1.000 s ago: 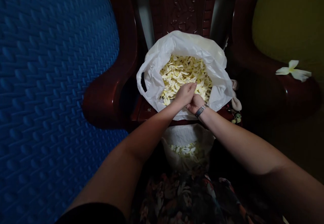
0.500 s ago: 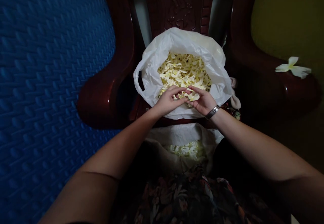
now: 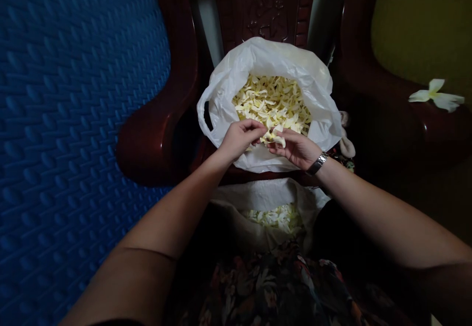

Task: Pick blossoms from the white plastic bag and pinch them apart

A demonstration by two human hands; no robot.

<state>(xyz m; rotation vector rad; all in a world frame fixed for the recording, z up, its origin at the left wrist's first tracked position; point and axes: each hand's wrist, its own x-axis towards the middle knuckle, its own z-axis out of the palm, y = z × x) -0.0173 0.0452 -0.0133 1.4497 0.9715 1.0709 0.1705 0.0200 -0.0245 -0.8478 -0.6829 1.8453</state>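
A pale yellow-white flower is between my two hands, over the near rim of a white plastic bag. My left hand is closed in a pinch at the flower's left side. My right hand, with a metal watch on its wrist, holds the flower from the right between thumb and fingers. Inside the bag lies a heap of similar flowers. Whether more than one flower is in my fingers, I cannot tell.
The bag rests on a dark red carved wooden chair. Below it, a second pale bag holds more whitish flowers. A single flower lies on the right armrest. Blue textured matting is at left.
My left hand has moved slightly left and its fingers have closed into a tighter pinch. The flower shows more openly between my hands. The whole view has shifted a little.
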